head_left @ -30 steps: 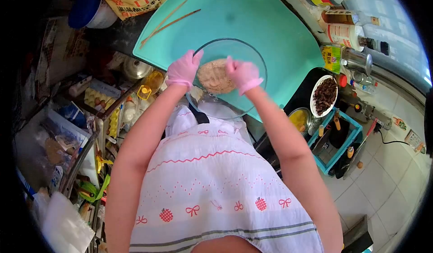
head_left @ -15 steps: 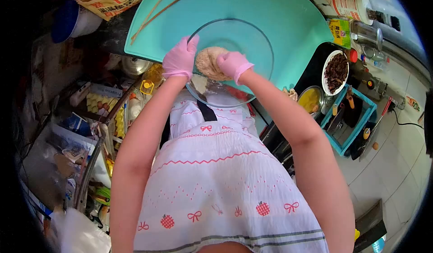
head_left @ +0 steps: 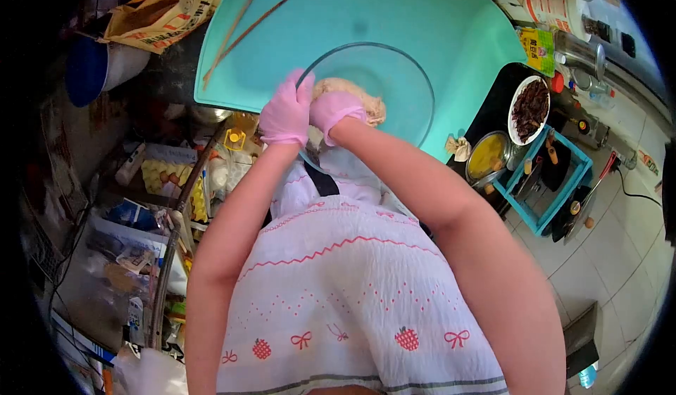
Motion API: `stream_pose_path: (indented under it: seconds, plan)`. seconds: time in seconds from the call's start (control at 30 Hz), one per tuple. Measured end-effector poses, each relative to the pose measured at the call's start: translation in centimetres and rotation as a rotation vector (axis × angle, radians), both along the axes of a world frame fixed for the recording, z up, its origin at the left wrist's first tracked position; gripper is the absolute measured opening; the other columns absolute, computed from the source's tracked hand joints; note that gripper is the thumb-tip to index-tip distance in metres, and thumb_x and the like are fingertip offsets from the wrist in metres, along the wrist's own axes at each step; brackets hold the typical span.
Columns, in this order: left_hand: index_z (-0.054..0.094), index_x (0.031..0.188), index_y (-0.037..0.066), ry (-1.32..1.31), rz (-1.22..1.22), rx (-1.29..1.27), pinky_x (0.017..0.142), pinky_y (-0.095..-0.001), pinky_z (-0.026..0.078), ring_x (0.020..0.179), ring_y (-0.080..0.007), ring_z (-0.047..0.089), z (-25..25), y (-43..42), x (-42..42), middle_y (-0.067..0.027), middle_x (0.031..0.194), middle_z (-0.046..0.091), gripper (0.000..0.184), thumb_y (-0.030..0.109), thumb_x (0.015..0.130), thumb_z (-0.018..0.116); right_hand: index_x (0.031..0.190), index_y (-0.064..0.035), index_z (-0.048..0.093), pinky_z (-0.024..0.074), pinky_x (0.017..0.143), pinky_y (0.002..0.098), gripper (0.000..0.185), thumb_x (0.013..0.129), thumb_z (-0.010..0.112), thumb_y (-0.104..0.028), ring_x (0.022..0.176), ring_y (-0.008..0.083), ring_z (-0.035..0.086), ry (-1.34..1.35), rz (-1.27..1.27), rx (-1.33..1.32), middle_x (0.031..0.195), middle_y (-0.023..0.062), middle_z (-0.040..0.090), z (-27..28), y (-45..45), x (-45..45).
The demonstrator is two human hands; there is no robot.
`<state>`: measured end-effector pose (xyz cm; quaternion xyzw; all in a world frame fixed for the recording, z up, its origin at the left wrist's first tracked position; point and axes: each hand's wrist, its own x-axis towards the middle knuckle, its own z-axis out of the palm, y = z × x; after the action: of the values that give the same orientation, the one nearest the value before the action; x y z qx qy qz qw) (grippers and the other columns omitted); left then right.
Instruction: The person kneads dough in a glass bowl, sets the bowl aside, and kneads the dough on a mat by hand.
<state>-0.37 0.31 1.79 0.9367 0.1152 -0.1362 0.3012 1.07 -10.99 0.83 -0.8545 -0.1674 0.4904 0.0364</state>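
Note:
In a clear glass bowl (head_left: 412, 99) lies a lump of pale brown dough (head_left: 362, 98). My left hand (head_left: 287, 110), in a pink glove, is closed on the bowl's left rim, thumb over the edge. My right hand (head_left: 336, 113), also gloved in pink, is curled with its knuckles against the near-left part of the dough. It hides part of the lump, and its fingertips are out of sight. The bowl sits at the near edge of a turquoise mat (head_left: 465, 36), close to my white apron (head_left: 338, 275).
Two chopsticks (head_left: 246, 36) lie at the mat's upper left, near an opened paper bag (head_left: 169, 18). On the right stand a white dish of dark pieces (head_left: 528, 111), a bowl of yellow contents (head_left: 488, 154) and a blue basket (head_left: 546, 222). A cluttered shelf (head_left: 165, 240) is on the left.
My right hand has moved left and toward me, close beside my left hand. The dough has changed shape and now shows mostly beyond my right hand. My left hand stays on the rim.

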Motion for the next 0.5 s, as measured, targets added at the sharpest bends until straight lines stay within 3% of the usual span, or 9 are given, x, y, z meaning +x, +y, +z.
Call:
stream_pose_path:
  seconds: [0.23,0.33,0.43,0.5]
  plan:
    - [0.061,0.116,0.017,-0.022,-0.013,0.007,0.068,-0.0492,0.049,0.079,-0.0396,0.064,-0.1,0.0,0.1,-0.0158,0.094,0.068,0.042,0.05,0.096,0.043,0.096,-0.0049,0.073,0.0519,0.079,0.0408,0.035,0.084,0.049,-0.028,0.095,0.032,0.067,0.02,-0.274,0.063,0.102,0.0161,0.069,-1.3,-0.5,1.0]
    - [0.061,0.117,0.016,0.097,-0.012,0.052,0.069,-0.0497,0.049,0.082,-0.0395,0.064,1.1,-0.1,0.4,-0.0163,0.095,0.068,0.046,0.052,0.096,0.041,0.092,-0.0023,0.071,0.0515,0.077,0.0416,0.037,0.084,0.048,-0.029,0.092,0.0365,0.065,-0.012,-0.336,0.145,0.098,0.0208,0.068,-0.4,-1.7,0.6]
    - [0.06,0.117,0.016,0.058,-0.016,0.084,0.071,-0.0494,0.049,0.084,-0.0392,0.064,0.4,-0.1,0.3,-0.0167,0.094,0.068,0.049,0.055,0.096,0.038,0.087,0.0003,0.069,0.051,0.076,0.0427,0.038,0.086,0.044,-0.029,0.089,0.0409,0.063,-0.062,-0.501,0.381,0.093,0.0247,0.065,2.3,-4.8,-0.5]
    - [0.06,0.117,0.016,0.066,-0.008,0.084,0.072,-0.0493,0.049,0.085,-0.0388,0.064,0.6,-0.2,0.4,-0.0168,0.095,0.068,0.05,0.055,0.096,0.037,0.082,0.0021,0.067,0.0509,0.076,0.0437,0.04,0.087,0.043,-0.029,0.088,0.0413,0.063,-0.257,-0.741,0.343,0.089,0.0258,0.064,4.2,-6.9,-0.9]
